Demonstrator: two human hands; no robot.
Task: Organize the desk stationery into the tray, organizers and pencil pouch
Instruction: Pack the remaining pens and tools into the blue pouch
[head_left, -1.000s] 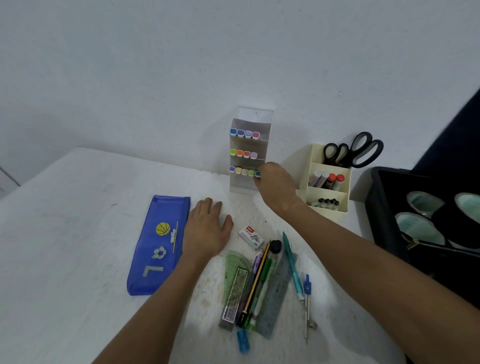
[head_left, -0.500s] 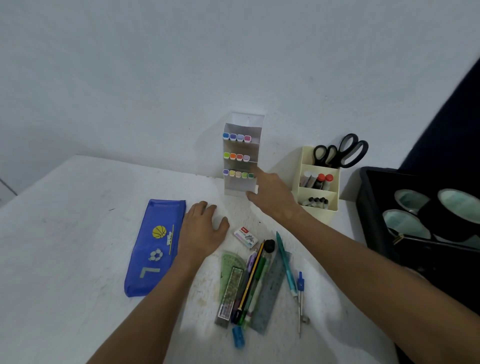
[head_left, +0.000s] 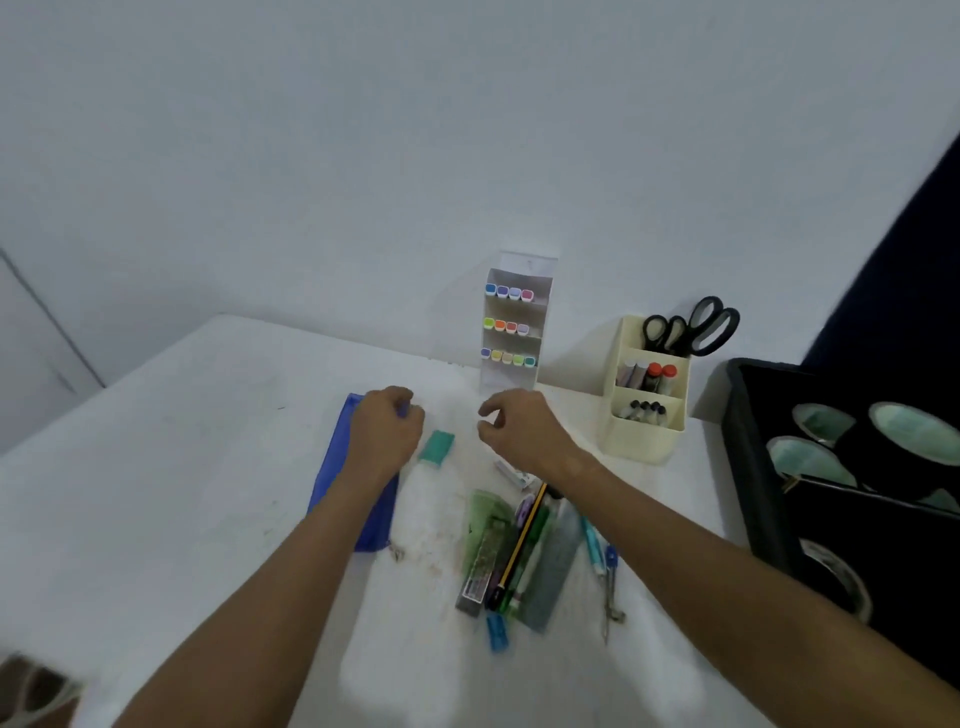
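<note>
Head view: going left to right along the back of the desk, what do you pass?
Blue pouch → left hand → green eraser → right hand → cream organizer → black tray.

Dim, soft, blurred wide-angle edges

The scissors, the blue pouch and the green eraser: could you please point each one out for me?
scissors (head_left: 693, 326): head view, on the black handle loops.
blue pouch (head_left: 332, 470): head view, on its left edge.
green eraser (head_left: 436, 446): head view, on its top face.
</note>
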